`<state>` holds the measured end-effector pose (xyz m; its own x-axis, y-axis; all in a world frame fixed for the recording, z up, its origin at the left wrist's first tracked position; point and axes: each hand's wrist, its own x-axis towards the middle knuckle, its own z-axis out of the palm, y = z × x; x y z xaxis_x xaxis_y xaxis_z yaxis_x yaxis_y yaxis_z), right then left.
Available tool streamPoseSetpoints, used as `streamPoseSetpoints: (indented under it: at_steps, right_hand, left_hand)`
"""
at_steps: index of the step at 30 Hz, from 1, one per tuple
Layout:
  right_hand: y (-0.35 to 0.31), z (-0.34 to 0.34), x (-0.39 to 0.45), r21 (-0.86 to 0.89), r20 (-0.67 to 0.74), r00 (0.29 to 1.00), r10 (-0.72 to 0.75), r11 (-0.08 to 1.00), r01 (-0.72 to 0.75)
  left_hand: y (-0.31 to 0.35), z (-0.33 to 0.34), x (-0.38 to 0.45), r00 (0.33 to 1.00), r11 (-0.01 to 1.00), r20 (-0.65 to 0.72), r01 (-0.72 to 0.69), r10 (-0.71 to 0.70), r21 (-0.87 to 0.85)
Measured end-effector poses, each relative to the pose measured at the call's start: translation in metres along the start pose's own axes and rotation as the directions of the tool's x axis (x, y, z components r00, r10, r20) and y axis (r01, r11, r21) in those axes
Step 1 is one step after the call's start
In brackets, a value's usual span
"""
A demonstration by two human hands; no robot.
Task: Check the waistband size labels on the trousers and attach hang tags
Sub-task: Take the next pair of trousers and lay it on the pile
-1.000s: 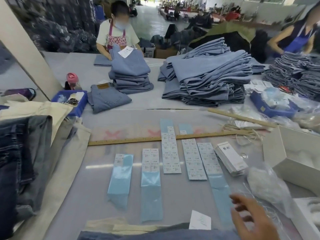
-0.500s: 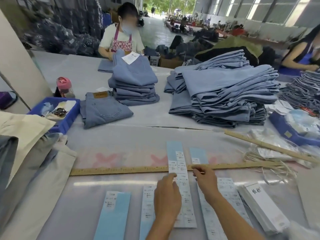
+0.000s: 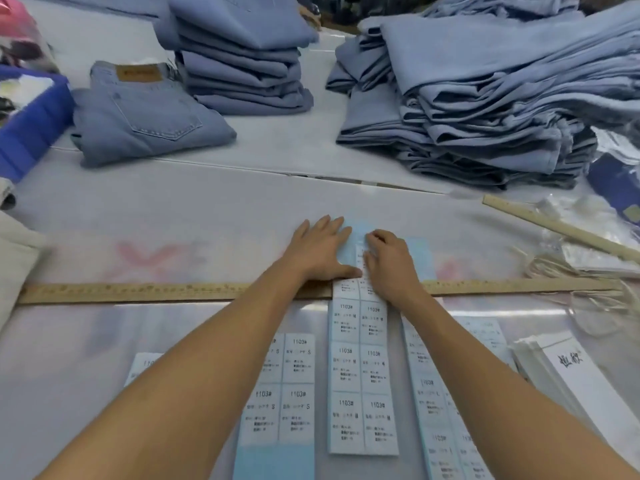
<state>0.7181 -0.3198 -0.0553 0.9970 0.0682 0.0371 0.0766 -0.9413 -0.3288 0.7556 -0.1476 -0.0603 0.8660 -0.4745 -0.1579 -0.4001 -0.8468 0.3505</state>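
Note:
Several strips of white size stickers on blue backing lie on the table. The middle strip (image 3: pixel 362 375), marked 1103# M, runs over the wooden ruler (image 3: pixel 138 292). My left hand (image 3: pixel 320 251) lies flat on the blue top end of that strip, fingers straight. My right hand (image 3: pixel 389 265) has its fingers curled at the top sticker on the strip, and whether it pinches the sticker is hidden. An S strip (image 3: pixel 280 393) sits to the left, an L strip (image 3: pixel 440 410) to the right. A folded pair of jeans (image 3: pixel 145 119) lies at the back left.
Two stacks of folded blue trousers stand behind, a smaller one (image 3: pixel 242 53) and a large one (image 3: pixel 485 98). A blue bin (image 3: pixel 31 126) sits at the left edge. A white card pack (image 3: pixel 571 379), loose strings (image 3: pixel 568 268) and a second ruler (image 3: pixel 561 228) lie at the right.
Both hands have moved further up the M strip past the ruler. The left hand has flattened onto the blue backing, and my view has leaned in closer to the table.

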Motion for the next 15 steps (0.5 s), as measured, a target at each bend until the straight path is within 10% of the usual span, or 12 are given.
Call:
streamPoseSetpoints:
  at_steps: [15]
  right_hand:
    - [0.007,-0.006,-0.007,-0.199,-0.011,0.962,-0.272,0.944,0.265]
  left_hand:
    - [-0.009,0.011,-0.003,0.997,0.999,-0.067,-0.044,0.045,0.025]
